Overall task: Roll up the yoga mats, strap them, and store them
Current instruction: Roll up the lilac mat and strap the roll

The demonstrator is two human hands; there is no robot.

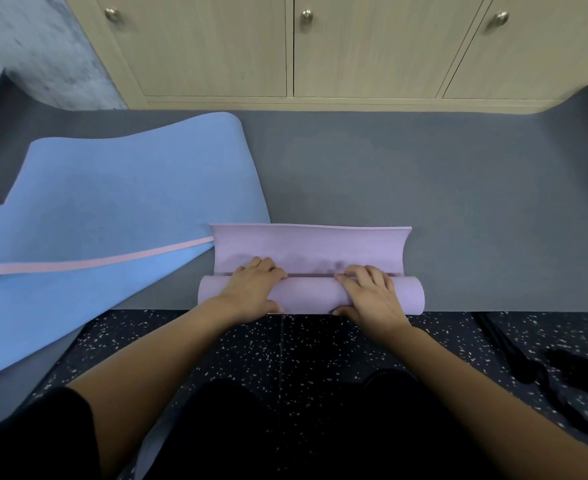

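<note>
I am holding the purple mat [309, 294] with both hands set well apart on its roll, the left hand [254, 289] toward one end and the right hand [372, 296] toward the other. The fingers are curling over the top and the thumbs are tucking in at the near side, so each hand is gripping it. To do this well, I am judging that both hands should be pushing forward evenly, with the ends flush and the winding tight, or the roll may be coning.

The purple mat is lying on the grey floor covering [424, 168], just ahead of the knees, mostly rolled, with a short flat tail stretching toward the cabinets [216, 46]. It is looking soft, matte and lilac. A blue mat [112, 202] is lying unrolled at the left, its edge meeting the tail's corner. Black straps [528, 368] are waiting on the speckled floor [320, 344] at the right.
</note>
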